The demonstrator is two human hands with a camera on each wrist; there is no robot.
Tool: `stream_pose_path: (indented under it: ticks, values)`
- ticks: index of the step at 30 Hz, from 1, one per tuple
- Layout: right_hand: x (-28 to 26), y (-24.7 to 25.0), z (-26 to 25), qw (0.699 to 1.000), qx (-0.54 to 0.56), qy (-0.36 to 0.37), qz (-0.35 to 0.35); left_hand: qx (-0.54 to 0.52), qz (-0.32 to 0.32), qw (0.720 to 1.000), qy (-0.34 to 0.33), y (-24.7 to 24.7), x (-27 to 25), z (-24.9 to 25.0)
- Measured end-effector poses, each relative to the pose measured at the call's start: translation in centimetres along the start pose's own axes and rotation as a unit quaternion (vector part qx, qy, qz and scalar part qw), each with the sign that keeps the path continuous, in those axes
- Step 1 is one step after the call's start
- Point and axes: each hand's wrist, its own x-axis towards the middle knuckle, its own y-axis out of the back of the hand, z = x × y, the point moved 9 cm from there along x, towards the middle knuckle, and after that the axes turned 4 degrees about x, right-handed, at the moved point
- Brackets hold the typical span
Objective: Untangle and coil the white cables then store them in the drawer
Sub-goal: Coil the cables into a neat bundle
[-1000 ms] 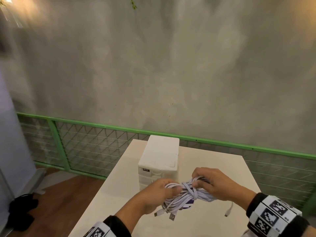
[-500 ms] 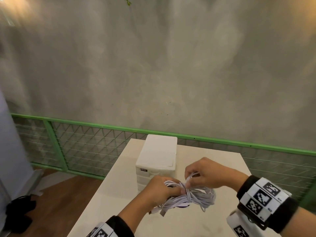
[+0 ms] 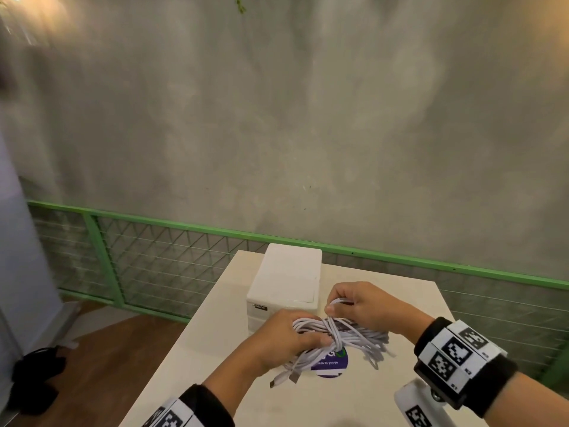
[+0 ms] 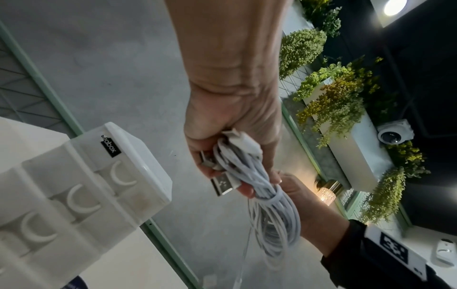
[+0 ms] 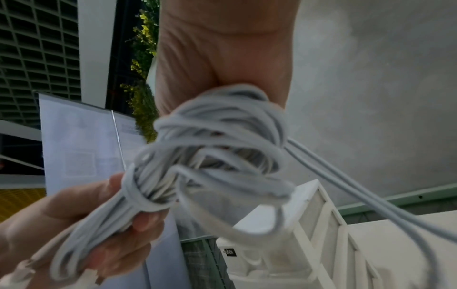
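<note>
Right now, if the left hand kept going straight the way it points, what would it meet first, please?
Probably the right hand, just past the cable bundle that the left hand grips; depth is unclear.

looks like a café or lobby-style public interior: a bare concrete wall point(image 3: 277, 118) fills the upper frame, a green mesh railing point(image 3: 154, 260) crosses the middle, hanging plants point(image 4: 329, 97), a ceiling security camera point(image 4: 393, 133) at right.
</note>
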Motion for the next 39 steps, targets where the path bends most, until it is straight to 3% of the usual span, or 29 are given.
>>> stream_pose_path:
  ticks: [2, 7, 10, 18, 23, 28, 32, 36, 39]
  values:
    - [-0.1, -0.2, 0.5, 1.0, 0.015, -0.013, -0.005, -0.008, -0.007, 1.0, 0.003, -0.3, 0.0, -0.2]
    - [-1.1, -1.9, 1.8, 0.992, 0.031, -0.071, -0.098, -0.005, -0.04, 0.999, 0.005, -1.4, 0.0, -0.8]
    - [-1.4, -1.9, 1.5, 0.992, 0.041, -0.063, -0.097, -0.017, -0.041, 0.999, 0.021, -1.7, -0.1, -1.0]
    - [-1.4, -2.2, -0.2, 0.995, -0.013, -0.006, -0.1, -0.002, -0.195, 0.977, 0.085, -3.4, -0.7, 0.3]
    - [-1.2, -1.9, -1.4, 0.996, -0.054, 0.014, -0.073, 0.075, -0.103, 0.985, 0.119, -3.6, 0.5, -1.1]
    - [-1.6, -1.9, -0.4, 0.99, 0.063, -0.027, -0.12, 0.074, -0.134, 0.985, 0.079, -4.1, -0.3, -0.4]
    - [-1.6, -0.6, 1.2, 0.98, 0.163, -0.059, -0.095, 0.03, -0.127, 0.991, 0.036, -3.8, -1.0, 1.1]
    - [-2.5, -0.9, 2.9, 0.98, 0.156, -0.109, -0.05, -0.031, -0.054, 0.998, 0.012, -1.7, -0.8, 2.3]
    - [-3.0, -1.7, 2.9, 0.98, 0.175, -0.091, -0.029, -0.071, 0.028, 0.997, 0.024, 0.6, -0.2, 1.9]
